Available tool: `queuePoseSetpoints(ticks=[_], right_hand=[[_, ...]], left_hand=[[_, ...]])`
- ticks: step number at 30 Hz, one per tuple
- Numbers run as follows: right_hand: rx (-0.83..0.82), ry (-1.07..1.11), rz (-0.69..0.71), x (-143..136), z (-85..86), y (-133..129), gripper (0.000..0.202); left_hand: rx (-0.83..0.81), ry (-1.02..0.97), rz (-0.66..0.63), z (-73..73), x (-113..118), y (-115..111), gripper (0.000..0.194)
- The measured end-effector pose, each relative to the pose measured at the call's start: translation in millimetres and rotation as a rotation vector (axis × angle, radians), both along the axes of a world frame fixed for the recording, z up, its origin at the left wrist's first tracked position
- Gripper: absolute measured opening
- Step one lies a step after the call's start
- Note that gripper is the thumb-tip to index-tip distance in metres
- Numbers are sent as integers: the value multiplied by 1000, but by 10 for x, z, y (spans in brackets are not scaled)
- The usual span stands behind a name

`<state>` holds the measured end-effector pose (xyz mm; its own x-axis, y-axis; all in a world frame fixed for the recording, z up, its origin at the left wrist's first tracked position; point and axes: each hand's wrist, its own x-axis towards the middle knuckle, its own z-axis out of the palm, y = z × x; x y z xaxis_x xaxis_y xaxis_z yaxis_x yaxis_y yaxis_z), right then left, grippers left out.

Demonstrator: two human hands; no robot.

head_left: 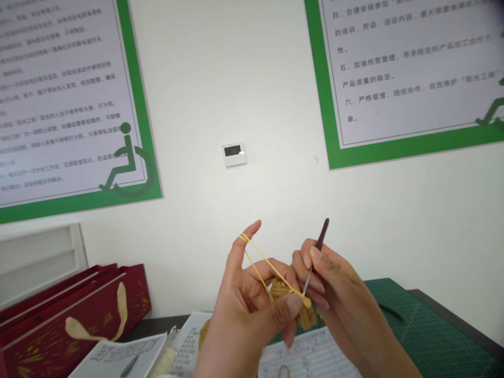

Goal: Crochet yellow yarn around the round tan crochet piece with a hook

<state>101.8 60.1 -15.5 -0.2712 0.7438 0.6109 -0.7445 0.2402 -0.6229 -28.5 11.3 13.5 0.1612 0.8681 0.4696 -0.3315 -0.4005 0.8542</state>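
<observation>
In the head view, the left hand (246,310) pinches a mustard crochet piece (307,317) under its thumb, with yellow yarn (271,266) looped over its raised index finger. The right hand (334,283) grips a crochet hook (323,233) by its dark handle; the hook's tip meets the work, too small to make out. Fingers cover much of the piece — its full shape cannot be told. It is held up above a printed sheet (311,352), cut off below — as are the maroon bags (136,294) at left.
</observation>
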Motion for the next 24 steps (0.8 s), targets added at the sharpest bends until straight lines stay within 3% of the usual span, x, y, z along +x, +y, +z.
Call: queuePoseSetpoints(ticks=[5, 10, 24], right_hand=[[109, -48, -125, 3, -38, 64, 30], [306, -44, -308, -14, -98, 103, 10], [245, 79, -203, -19, -75, 76, 15]], left_hand=[[53, -13, 168, -11, 82, 9, 107], [44, -57, 213, 20, 145, -65, 99], [33, -103, 257, 22, 162, -97, 83]])
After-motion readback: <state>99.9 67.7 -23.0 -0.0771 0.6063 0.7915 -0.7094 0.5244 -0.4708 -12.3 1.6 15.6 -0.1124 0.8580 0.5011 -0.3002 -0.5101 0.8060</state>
